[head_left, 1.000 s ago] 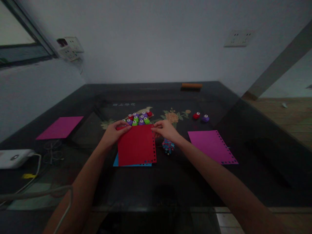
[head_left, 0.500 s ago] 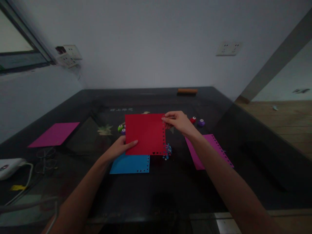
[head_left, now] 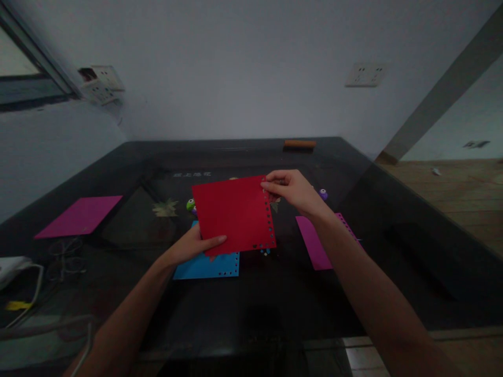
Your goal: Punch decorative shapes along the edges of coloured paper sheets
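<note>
A red sheet of paper [head_left: 233,214] is held up above the dark table, slightly tilted, with punched holes along its right edge and at the right of its bottom edge. My left hand [head_left: 196,243] grips its lower left corner, thumb on the front. The fingers of my right hand [head_left: 293,191] pinch its upper right corner. Below it lies a blue sheet [head_left: 208,266] with holes at its lower right, partly covered by the red one. Small paper bits [head_left: 265,252] show just under the red sheet's bottom edge.
On the dark table [head_left: 251,309], a pink sheet [head_left: 80,215] lies left and a holed magenta sheet [head_left: 314,243] lies right, under my forearm. Small toys with eyes, one green [head_left: 190,204] and one purple [head_left: 323,194], sit behind. A white power strip with cable [head_left: 11,268] is far left.
The red sheet has turned slightly, its right side tipped up, and now hides most of the paper bits. My right hand has risen a little with its corner. The whole view has shifted slightly.
</note>
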`<action>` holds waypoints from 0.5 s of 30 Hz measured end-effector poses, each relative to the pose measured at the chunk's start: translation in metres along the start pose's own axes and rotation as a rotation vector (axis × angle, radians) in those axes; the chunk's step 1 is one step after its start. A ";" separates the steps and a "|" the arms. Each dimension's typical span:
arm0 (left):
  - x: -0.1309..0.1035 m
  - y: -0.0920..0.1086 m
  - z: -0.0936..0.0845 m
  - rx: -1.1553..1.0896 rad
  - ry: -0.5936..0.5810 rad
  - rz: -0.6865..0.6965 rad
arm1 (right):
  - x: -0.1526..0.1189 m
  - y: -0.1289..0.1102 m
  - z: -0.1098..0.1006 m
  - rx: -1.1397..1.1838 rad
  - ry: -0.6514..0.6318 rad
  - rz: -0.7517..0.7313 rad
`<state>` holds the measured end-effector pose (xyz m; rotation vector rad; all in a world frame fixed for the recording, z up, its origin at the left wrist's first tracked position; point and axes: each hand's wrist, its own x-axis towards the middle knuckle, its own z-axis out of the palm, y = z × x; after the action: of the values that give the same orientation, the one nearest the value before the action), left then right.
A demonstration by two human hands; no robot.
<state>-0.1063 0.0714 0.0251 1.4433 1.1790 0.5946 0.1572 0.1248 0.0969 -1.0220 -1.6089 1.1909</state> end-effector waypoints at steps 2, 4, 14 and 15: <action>0.000 0.003 0.000 0.023 -0.001 0.007 | 0.000 0.000 -0.001 0.000 0.000 -0.001; -0.001 0.007 0.001 0.061 -0.031 0.000 | 0.000 0.000 -0.001 -0.002 0.002 0.000; 0.001 0.005 0.017 0.050 -0.200 -0.008 | 0.006 0.011 -0.013 -0.095 0.027 -0.014; 0.001 0.004 0.020 0.055 -0.225 -0.008 | 0.006 0.012 -0.017 -0.104 0.035 -0.013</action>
<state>-0.0874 0.0638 0.0238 1.5087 1.0297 0.3849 0.1727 0.1378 0.0891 -1.0912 -1.6617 1.0839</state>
